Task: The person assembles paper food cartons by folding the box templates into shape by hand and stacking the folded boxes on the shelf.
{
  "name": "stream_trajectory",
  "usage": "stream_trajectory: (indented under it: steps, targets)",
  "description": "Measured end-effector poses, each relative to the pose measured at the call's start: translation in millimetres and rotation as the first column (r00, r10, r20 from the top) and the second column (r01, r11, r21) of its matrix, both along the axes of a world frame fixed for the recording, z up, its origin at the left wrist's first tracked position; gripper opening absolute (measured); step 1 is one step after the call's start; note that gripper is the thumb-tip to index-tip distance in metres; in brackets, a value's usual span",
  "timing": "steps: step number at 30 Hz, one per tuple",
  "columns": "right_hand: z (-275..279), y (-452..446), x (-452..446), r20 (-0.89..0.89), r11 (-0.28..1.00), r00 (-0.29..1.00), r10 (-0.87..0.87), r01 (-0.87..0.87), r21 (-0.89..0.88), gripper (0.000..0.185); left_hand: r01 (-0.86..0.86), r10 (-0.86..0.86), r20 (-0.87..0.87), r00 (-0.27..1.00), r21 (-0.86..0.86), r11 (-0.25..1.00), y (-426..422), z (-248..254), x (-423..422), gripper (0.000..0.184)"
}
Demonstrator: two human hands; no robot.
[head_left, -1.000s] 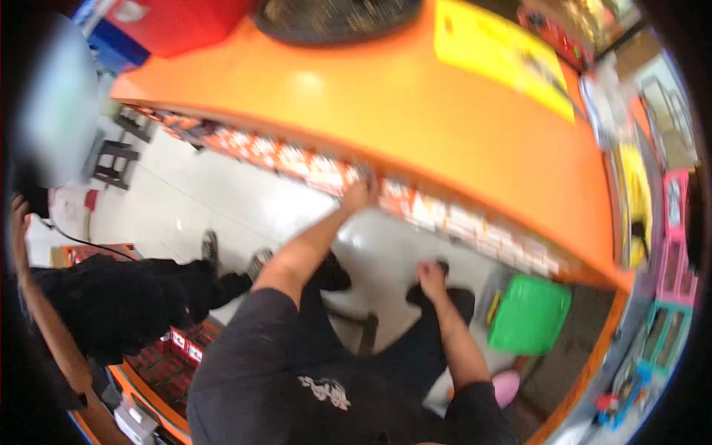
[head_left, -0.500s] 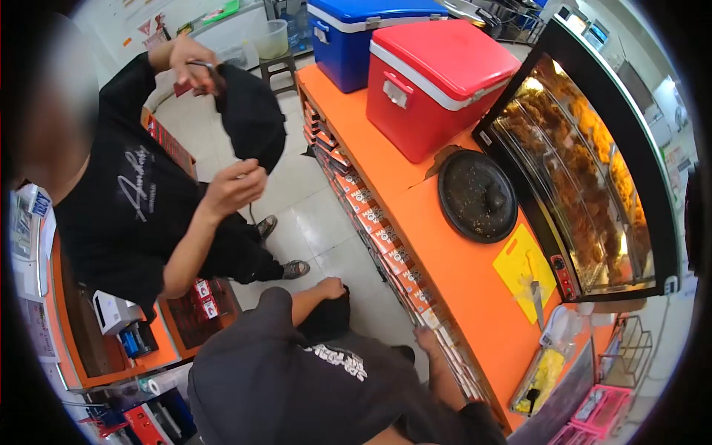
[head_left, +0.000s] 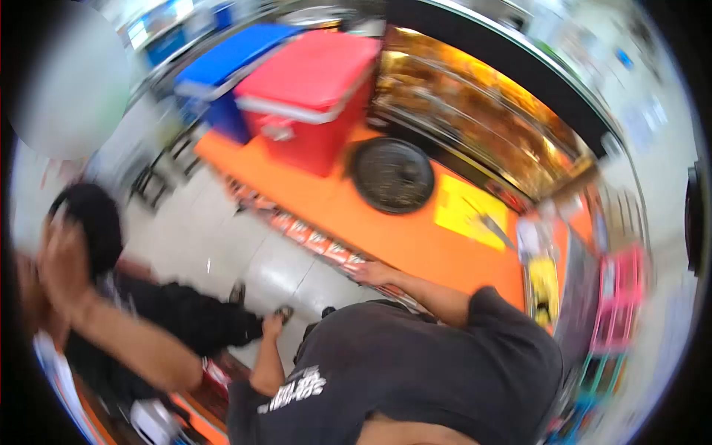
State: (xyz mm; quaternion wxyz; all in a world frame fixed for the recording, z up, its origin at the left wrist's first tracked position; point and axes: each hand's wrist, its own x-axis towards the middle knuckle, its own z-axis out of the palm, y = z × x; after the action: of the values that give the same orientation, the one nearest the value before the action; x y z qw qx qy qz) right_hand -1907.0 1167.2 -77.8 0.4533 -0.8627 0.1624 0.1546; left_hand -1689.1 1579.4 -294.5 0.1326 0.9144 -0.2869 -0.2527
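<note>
My right hand (head_left: 373,273) reaches to the front edge of the orange counter (head_left: 319,211), by the row of orange-and-white boxes (head_left: 315,241) stacked beneath it. Its fingers look stretched out, with no object visible in them. Low and to the left, my left hand (head_left: 274,323) is beside my dark shirt (head_left: 437,363), near the other person's legs; blur hides its fingers. At the left, another person in black clothes raises a hand (head_left: 65,267) to a black cap (head_left: 93,222) on their head.
On the counter are a red cooler (head_left: 304,96), a blue cooler (head_left: 222,111), a round black mortar (head_left: 393,174) and a knife (head_left: 495,228) on a yellow cutting board (head_left: 456,211). Behind them glows a food display case (head_left: 475,111). Pink baskets (head_left: 619,297) stand at the right.
My view has turned, so the counter and coolers appear farther left. The other person's black cap has gone from between their hands onto their head. My right hand is still at the counter's front.
</note>
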Motion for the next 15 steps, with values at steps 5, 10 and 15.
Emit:
stream_trajectory:
  steps: [5,10,15]
  targets:
    - [79.5,-3.6,35.3,0.004,0.977,0.997,0.071,-0.071,0.200,0.034,-0.359,0.141,-0.659,0.739,-0.207,0.910,-68.7,111.4,-38.2,0.023]
    - [51.1,-27.5,19.7,0.115,0.993,0.987,-0.115,0.111,0.036,0.038,-0.365,-0.109,-0.775,0.623,-0.411,0.835,-187.6,306.0,-19.6,0.023]
    - [8.1,-40.8,-32.4,-0.054,0.985,0.990,-0.133,0.126,-0.114,0.042,0.155,-0.946,-0.092,0.311,-0.977,0.146,-237.1,562.6,-81.5,0.017]
